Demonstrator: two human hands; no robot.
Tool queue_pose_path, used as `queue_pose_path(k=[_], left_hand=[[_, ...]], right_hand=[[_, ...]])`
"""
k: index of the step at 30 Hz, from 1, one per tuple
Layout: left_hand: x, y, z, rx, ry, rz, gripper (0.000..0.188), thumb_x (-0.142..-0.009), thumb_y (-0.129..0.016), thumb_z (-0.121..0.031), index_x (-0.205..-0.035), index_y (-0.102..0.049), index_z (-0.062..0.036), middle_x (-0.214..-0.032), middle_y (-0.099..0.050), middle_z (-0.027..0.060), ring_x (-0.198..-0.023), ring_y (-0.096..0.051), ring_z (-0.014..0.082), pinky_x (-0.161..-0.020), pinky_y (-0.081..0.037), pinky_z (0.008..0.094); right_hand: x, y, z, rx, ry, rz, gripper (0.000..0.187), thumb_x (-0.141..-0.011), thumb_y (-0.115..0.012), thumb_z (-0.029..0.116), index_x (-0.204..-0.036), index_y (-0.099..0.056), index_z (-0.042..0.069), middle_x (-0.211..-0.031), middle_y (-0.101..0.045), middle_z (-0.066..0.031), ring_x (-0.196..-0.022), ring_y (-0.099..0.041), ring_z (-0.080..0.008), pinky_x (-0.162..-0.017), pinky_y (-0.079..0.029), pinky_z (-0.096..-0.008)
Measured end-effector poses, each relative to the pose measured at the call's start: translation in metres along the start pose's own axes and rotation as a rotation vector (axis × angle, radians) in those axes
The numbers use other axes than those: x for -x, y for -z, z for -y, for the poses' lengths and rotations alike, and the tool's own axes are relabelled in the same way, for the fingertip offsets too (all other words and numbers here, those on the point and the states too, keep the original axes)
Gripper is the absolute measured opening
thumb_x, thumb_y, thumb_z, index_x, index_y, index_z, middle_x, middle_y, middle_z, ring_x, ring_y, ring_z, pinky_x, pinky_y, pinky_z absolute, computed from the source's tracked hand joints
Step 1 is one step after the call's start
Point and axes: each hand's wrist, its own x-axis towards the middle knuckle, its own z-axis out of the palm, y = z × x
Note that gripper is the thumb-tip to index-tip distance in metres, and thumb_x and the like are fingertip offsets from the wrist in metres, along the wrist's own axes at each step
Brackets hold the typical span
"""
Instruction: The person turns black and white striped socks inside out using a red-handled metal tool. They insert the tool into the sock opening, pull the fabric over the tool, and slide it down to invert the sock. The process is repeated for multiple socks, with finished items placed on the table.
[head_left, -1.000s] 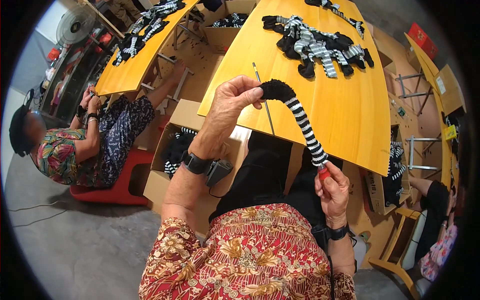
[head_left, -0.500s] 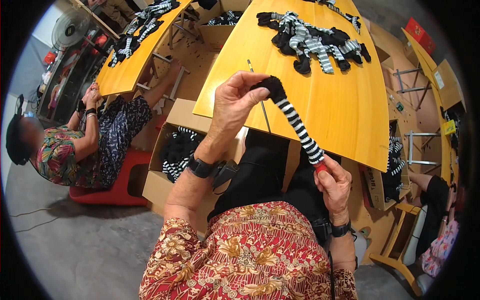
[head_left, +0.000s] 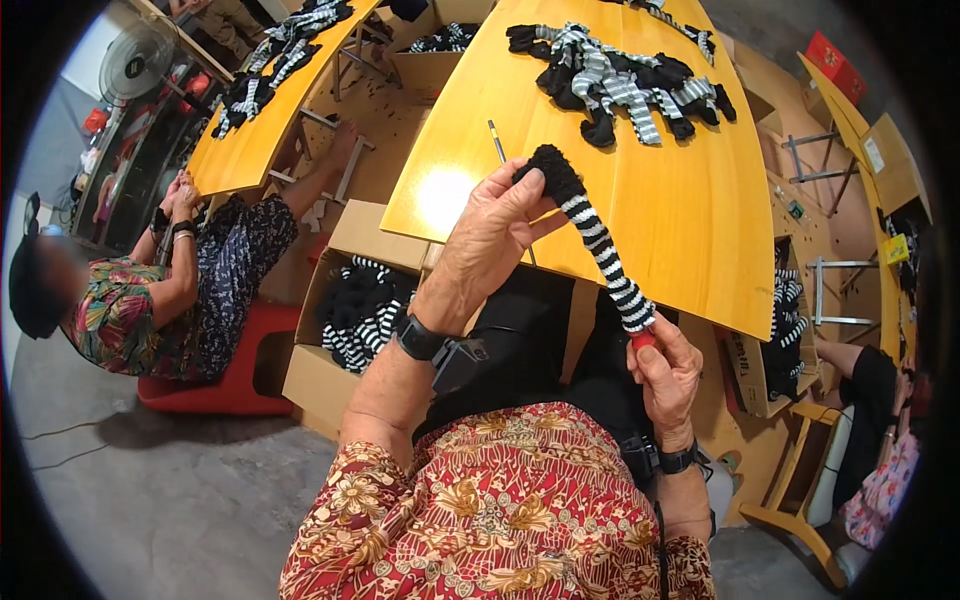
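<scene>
Left grip pinches the black, fuzzy eleven-o'clock end of a striped knitted tube, while the right grip closes around a red handle at its five-o'clock end, seemingly to hold it extended above the table edge. Grey-striped knitwear lies heaped at twelve o'clock, presumably leaving the hands working room.

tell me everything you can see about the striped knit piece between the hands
The striped knit piece is a slim tube, banded crosswise in black and white, with a fluffier all-black end. It looks like soft yarn. Fairly straight, it slants from upper left to lower right, in view across the near edge of the yellow table. The left hand pinches the black end; the right hand is at the lower end, where something red shows.
</scene>
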Motion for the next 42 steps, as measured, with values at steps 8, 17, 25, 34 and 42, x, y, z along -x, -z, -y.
queue_pose_path(k=[8,17,25,34,42], left_hand=[[-0.006,-0.003,-0.01,-0.277,-0.166,0.059,0.031,-0.094,-0.059,-0.017,-0.12,-0.057,0.0005,-0.108,-0.066,0.0175,-0.099,-0.065,0.0219,-0.091,-0.052,0.0352],[-0.01,-0.008,-0.021,-0.464,-0.21,0.159,0.04,-0.091,-0.063,-0.019,-0.125,-0.056,0.0017,-0.101,-0.068,0.0147,-0.094,-0.067,0.0194,-0.09,-0.052,0.0323],[-0.014,-0.018,0.0,-0.333,-0.311,0.053,0.036,-0.093,-0.061,-0.017,-0.122,-0.056,0.0039,-0.103,-0.067,0.0157,-0.096,-0.066,0.0202,-0.089,-0.052,0.0327],[-0.02,-0.027,0.004,-0.135,-0.269,0.006,0.026,-0.096,-0.057,-0.014,-0.114,-0.059,0.0043,-0.103,-0.067,0.0165,-0.096,-0.066,0.0224,-0.089,-0.053,0.0331],[-0.022,-0.03,0.018,-0.256,-0.43,-0.065,0.021,-0.096,-0.056,-0.014,-0.109,-0.061,0.002,-0.101,-0.068,0.0135,-0.093,-0.067,0.0217,-0.087,-0.053,0.0331]], right_hand=[[0.006,0.001,0.011,0.18,-0.029,0.007,0.038,-0.086,-0.063,0.011,-0.122,-0.06,-0.001,-0.083,-0.062,-0.0045,-0.066,-0.054,-0.0089,-0.061,-0.044,-0.0221],[-0.001,0.005,0.017,0.068,-0.06,0.022,0.037,-0.086,-0.063,0.01,-0.122,-0.061,-0.001,-0.081,-0.06,-0.0045,-0.063,-0.052,-0.0082,-0.055,-0.04,-0.0216],[0.004,-0.017,0.0,-0.018,0.076,-0.127,0.037,-0.087,-0.063,0.01,-0.123,-0.06,-0.002,-0.08,-0.06,-0.0047,-0.06,-0.049,-0.0073,-0.052,-0.038,-0.0211],[-0.002,-0.008,0.0,0.038,0.096,-0.108,0.038,-0.089,-0.062,0.013,-0.123,-0.059,-0.003,-0.082,-0.06,-0.0054,-0.061,-0.048,-0.0069,-0.053,-0.038,-0.021],[-0.005,-0.027,0.012,0.155,0.125,-0.186,0.036,-0.085,-0.065,0.005,-0.12,-0.06,-0.004,-0.087,-0.063,-0.0085,-0.07,-0.056,-0.0119,-0.063,-0.045,-0.0236]])
